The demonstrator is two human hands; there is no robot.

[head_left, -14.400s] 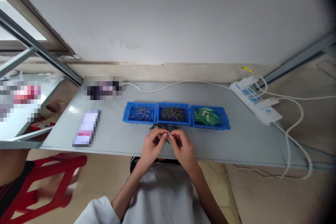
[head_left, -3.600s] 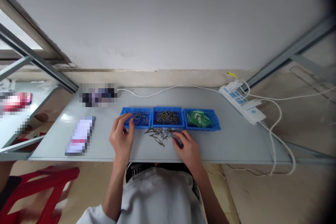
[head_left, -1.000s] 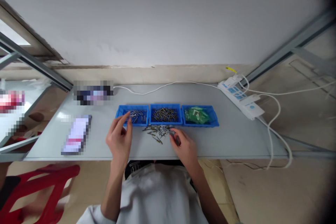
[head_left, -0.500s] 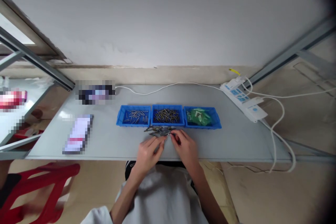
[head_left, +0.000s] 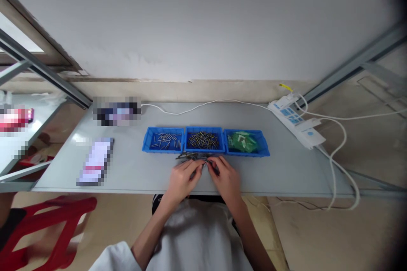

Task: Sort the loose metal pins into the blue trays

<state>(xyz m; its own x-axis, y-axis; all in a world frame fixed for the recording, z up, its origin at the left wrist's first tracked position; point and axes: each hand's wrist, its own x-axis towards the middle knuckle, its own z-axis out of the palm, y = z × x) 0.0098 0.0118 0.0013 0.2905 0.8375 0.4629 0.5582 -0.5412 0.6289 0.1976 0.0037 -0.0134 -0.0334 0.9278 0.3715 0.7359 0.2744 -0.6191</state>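
Note:
My left hand (head_left: 186, 178) and my right hand (head_left: 224, 177) meet near the front of the grey table, fingertips pinched close together. Whatever lies between the fingertips is too small to name. Just beyond them is a loose pile of thin metal pins (head_left: 191, 155), partly covered by my left hand. Behind the pile stand three blue bins in a row. The left bin (head_left: 148, 146) holds scattered silvery pins, the middle bin (head_left: 205, 150) is full of darker, brassy pins, and the right bin (head_left: 265, 148) contains a green plastic bag (head_left: 243, 142).
A phone-like device (head_left: 96, 161) lies on the table's left side, with a blurred dark object (head_left: 117, 113) behind it. A white power strip (head_left: 295, 123) with cables sits at the right. A red stool (head_left: 60, 224) stands below left.
My left hand has shifted slightly forward and right, its fingertips now closer to my right hand's and covering more of the pile. My right hand stays nearly in place.

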